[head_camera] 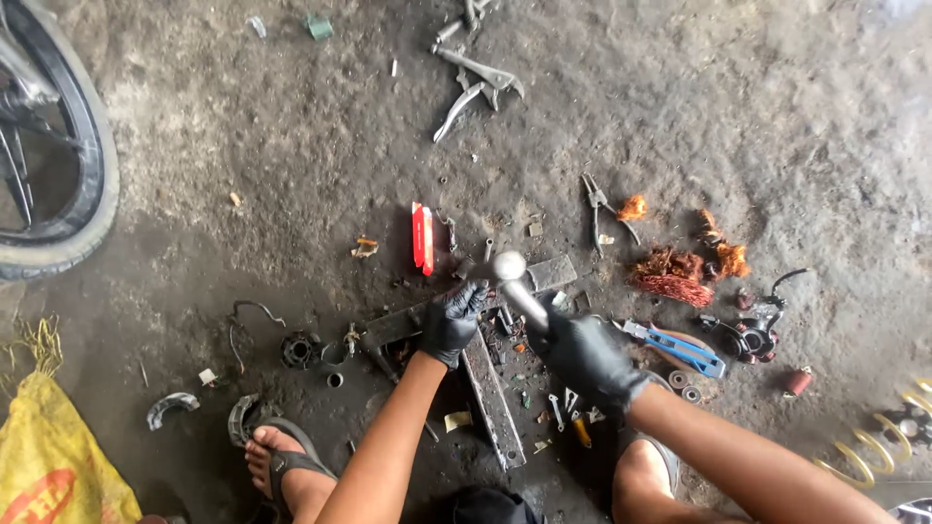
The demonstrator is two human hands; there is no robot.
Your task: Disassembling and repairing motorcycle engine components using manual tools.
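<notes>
The hammer [515, 281] lies with its handle running from my right hand [582, 357] up-left to the head, which sits just right of my left hand [452, 320]. Right fingers wrap the handle; left fingers press on the crossed steel bars [490, 388] on the floor [291, 165].
</notes>
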